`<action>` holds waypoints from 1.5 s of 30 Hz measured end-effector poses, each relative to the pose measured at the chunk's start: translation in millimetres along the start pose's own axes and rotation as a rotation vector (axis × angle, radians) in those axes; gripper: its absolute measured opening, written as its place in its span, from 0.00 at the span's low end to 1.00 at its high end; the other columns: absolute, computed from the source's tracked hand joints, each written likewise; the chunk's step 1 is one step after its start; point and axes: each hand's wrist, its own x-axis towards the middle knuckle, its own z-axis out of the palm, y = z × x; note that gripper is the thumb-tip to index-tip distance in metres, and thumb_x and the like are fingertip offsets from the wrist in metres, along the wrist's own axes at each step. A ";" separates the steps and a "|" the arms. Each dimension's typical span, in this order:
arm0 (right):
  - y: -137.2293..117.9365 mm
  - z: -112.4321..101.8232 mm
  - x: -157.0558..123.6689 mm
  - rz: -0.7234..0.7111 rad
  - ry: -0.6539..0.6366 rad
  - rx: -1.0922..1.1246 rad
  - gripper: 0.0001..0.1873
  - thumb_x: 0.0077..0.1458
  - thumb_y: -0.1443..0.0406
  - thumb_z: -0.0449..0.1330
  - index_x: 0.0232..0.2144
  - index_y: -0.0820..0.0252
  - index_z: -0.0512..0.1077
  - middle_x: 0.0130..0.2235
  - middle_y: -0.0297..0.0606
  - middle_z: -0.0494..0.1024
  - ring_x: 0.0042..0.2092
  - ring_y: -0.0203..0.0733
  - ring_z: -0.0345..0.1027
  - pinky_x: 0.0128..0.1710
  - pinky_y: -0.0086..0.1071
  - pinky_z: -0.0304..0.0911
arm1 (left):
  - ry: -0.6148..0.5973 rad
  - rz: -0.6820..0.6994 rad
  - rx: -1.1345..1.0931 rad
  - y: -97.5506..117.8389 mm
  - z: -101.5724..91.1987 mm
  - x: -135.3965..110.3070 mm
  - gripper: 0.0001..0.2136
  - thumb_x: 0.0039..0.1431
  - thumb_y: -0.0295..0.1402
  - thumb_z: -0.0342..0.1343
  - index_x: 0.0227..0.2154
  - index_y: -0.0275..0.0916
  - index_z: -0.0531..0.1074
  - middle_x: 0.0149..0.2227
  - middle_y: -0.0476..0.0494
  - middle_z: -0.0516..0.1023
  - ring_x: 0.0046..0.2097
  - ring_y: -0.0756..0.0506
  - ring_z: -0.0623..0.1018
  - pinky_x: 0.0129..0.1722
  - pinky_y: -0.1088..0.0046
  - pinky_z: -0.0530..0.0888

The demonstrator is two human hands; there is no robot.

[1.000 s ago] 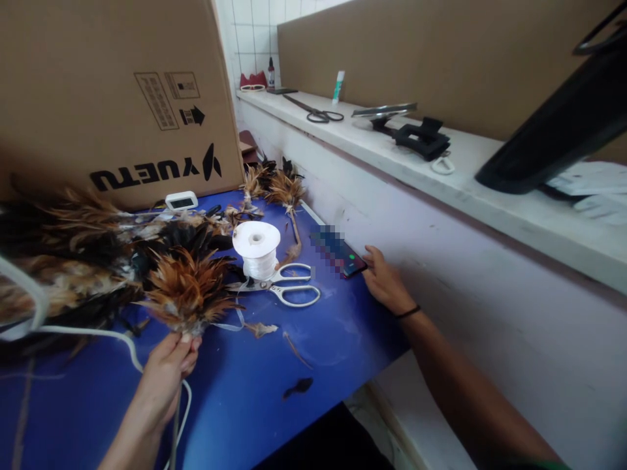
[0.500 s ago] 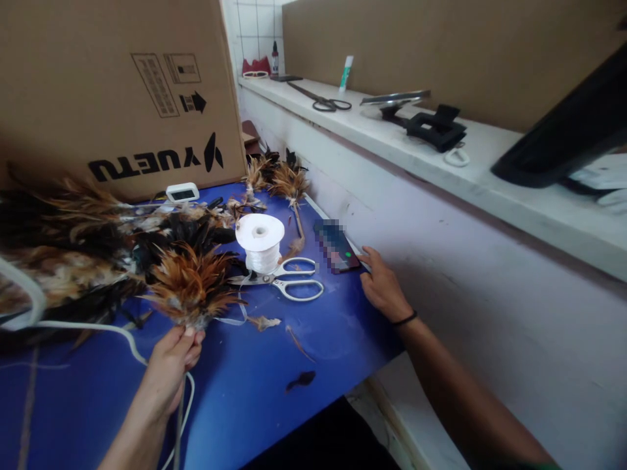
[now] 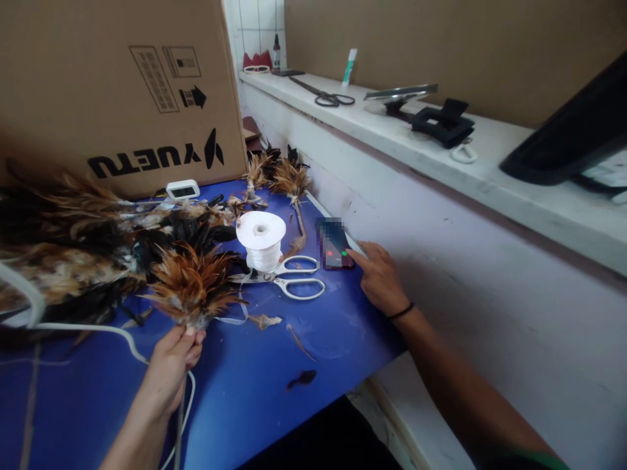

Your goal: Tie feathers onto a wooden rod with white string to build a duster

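My left hand (image 3: 175, 365) is closed around the stick of a feather duster (image 3: 193, 287), just below its brown and black feathers. On the right, my right hand (image 3: 385, 277) holds nothing. Its index finger stretches to the lower right side of a smartphone (image 3: 337, 251) lying on the table, close to a green spot on the lit screen. Part of that screen is blurred out. Left of the phone stands a white spool of ribbon (image 3: 263, 251). Silver-handled scissors (image 3: 298, 288) lie in front of the spool, blades pointing left.
Loose feathers (image 3: 73, 261) heap on the left of the blue table (image 3: 245, 405), beside a white cable (image 3: 98, 326). A cardboard box (image 3: 122, 130) stands behind. Along the right wall runs a ledge (image 3: 372, 124) with black scissors (image 3: 333, 99) and a glue stick (image 3: 349, 67).
My right hand has shifted, its index finger now reaching over the phone's lower right side. The phone has turned slightly, and a red spot now shows on its screen. The left hand stays put.
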 end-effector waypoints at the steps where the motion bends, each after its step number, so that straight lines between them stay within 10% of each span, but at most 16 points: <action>1: -1.1 -0.3 -0.2 0.008 -0.010 -0.018 0.30 0.47 0.79 0.46 0.50 0.57 0.70 0.57 0.44 0.63 0.58 0.52 0.52 0.53 0.48 0.56 | 0.001 -0.002 -0.003 -0.2 0.1 0.0 0.21 0.30 0.44 0.67 0.19 0.33 0.66 0.20 0.48 0.69 0.17 0.59 0.56 0.16 0.81 0.51; 25: -3.2 -4.5 -1.4 0.109 0.291 0.043 0.23 0.48 0.77 0.47 0.44 0.59 0.71 0.47 0.45 0.72 0.50 0.48 0.63 0.50 0.45 0.58 | -0.018 0.002 -0.026 1.7 1.6 -4.6 0.20 0.33 0.42 0.66 0.22 0.33 0.65 0.21 0.49 0.69 0.17 0.60 0.57 0.17 0.82 0.50; 39: -107.7 -38.2 -14.9 -0.344 0.207 0.499 0.17 0.54 0.77 0.48 0.38 0.56 0.72 0.38 0.37 0.76 0.43 0.41 0.67 0.48 0.41 0.60 | -0.021 0.008 -0.051 1.8 1.4 -4.9 0.18 0.33 0.40 0.65 0.20 0.33 0.64 0.21 0.49 0.68 0.17 0.60 0.56 0.17 0.81 0.50; 45: -51.9 -29.4 4.5 0.012 0.152 0.051 0.21 0.53 0.75 0.48 0.45 0.59 0.72 0.40 0.44 0.72 0.42 0.47 0.61 0.42 0.41 0.57 | -0.015 0.000 -0.052 0.6 -1.7 -4.9 0.18 0.33 0.41 0.65 0.20 0.33 0.65 0.21 0.49 0.69 0.17 0.60 0.56 0.17 0.82 0.51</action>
